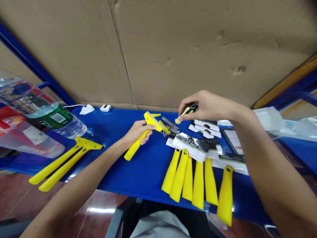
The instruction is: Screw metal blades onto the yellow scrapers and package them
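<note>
My left hand [140, 133] is closed around a yellow scraper [135, 147], its wide head with a metal strip tilted up to the right. In my right hand [195, 104] is a screwdriver [190, 108] with a black and cream handle, its shaft pointing down and left. Below its tip lie small metal washers or nuts [164, 134], too small to tell which, and a yellow piece [163, 127]. Flat metal blades [169, 123] rest just behind them. To the right are printed card packets [190, 143], with several yellow handles [198, 185] sticking out toward me.
At the left, two yellow scrapers [71, 162] lie near a water bottle [59, 115] and a clear plastic cup [37, 138]. A phone [232, 140] lies at the right among packets. Cardboard [158, 53] walls off the back of the blue table [119, 175].
</note>
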Tool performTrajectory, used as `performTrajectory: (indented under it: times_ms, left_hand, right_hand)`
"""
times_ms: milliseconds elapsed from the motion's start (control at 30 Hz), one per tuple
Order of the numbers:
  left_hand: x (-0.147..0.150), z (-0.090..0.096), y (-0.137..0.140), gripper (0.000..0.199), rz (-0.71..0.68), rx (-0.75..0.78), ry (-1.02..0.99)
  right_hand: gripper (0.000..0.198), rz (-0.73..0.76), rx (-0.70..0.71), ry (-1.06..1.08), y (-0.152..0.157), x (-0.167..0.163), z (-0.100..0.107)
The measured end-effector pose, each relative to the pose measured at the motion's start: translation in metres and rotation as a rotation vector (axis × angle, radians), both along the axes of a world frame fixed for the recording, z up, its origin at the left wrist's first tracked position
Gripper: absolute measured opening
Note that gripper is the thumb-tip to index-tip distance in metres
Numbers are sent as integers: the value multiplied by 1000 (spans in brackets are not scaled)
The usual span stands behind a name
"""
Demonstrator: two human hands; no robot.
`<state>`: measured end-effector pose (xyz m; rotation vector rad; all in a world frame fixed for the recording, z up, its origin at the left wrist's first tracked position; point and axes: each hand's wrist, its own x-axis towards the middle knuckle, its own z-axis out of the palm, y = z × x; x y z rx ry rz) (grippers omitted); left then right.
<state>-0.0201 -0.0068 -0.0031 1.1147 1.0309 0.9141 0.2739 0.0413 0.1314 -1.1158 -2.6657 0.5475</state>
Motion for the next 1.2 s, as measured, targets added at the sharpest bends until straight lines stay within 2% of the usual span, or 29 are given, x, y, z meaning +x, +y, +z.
performTrajectory:
  times_ms: [133, 567, 800, 1033, 1200]
  left_hand:
    - [0, 3, -1, 36, 6, 5, -5]
    - [1, 0, 1, 31, -35, -31, 37]
    - [2, -7, 4, 35, -106, -99, 34]
    - [2, -4, 2, 29, -166, -186, 49]
    - [4, -4, -1, 31, -228, -227, 66]
  right_hand:
    - [35, 61, -39, -30, 5, -7, -9]
    - [29, 63, -28, -73, 8, -11, -16]
    - [27, 16, 5, -33, 2, -2, -3]
    - [45, -78, 72, 120, -12, 10, 16]
    - [45, -62, 111, 226, -17, 8, 16]
